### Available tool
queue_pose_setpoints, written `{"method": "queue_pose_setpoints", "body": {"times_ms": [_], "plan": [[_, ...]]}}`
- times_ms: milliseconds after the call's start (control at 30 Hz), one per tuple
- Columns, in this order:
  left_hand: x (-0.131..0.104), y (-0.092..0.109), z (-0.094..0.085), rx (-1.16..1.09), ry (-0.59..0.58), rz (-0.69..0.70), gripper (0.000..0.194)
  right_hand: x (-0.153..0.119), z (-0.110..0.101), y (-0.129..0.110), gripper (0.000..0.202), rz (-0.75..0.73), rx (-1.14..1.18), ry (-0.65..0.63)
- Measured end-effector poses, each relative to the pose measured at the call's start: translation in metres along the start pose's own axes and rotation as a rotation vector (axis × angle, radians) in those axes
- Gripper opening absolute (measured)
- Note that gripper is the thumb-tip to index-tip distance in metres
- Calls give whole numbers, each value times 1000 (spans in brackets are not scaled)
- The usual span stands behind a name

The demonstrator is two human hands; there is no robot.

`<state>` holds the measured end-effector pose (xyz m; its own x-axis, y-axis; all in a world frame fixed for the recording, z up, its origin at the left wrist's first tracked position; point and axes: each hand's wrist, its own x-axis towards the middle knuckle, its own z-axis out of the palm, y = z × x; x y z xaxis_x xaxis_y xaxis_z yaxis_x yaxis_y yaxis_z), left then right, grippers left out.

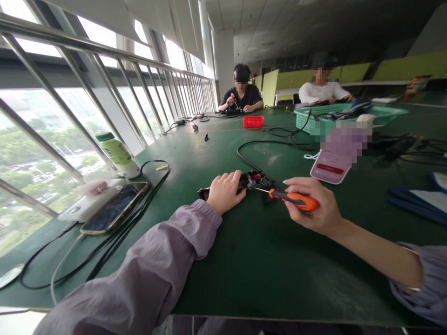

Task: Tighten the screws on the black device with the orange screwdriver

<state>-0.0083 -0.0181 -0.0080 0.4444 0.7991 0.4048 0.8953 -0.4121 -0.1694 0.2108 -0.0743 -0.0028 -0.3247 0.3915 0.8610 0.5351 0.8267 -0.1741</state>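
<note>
The left hand (226,191) curls closed over a small black device (244,184) with exposed red parts, pressing it to the green table (265,260). Just right of the device, the right hand (312,204) grips an orange-handled screwdriver (291,198), its thin metal shaft reaching the device. A black cable (251,149) loops away behind it.

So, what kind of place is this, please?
Probably a shared workshop or assembly room. A long green table runs beside big windows; the left hand steadies a small black device while the right hand holds a screwdriver. Two other people work farther along.
</note>
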Motion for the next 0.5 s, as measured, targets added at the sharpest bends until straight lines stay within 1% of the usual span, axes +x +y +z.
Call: {"method": "queue_pose_setpoints", "body": {"times_ms": [67, 267, 333, 433, 500], "plan": [[0, 0, 0, -2, -2, -2, 35, 1, -1, -1, 36, -13, -9, -21], [0, 0, 0, 5, -4, -8, 35, -3, 0, 2, 41, 10, 6, 52], [0, 0, -1, 13, -13, -11, 35, -2, 0, 2, 39, 8, 9, 34], [0, 1, -3, 23, -21, -13, 35, 0, -1, 0, 31, -15, -10, -10], [0, 1, -3, 27, -20, -12, 34, 1, -2, 0, 27, -30, -31, -17]]}}
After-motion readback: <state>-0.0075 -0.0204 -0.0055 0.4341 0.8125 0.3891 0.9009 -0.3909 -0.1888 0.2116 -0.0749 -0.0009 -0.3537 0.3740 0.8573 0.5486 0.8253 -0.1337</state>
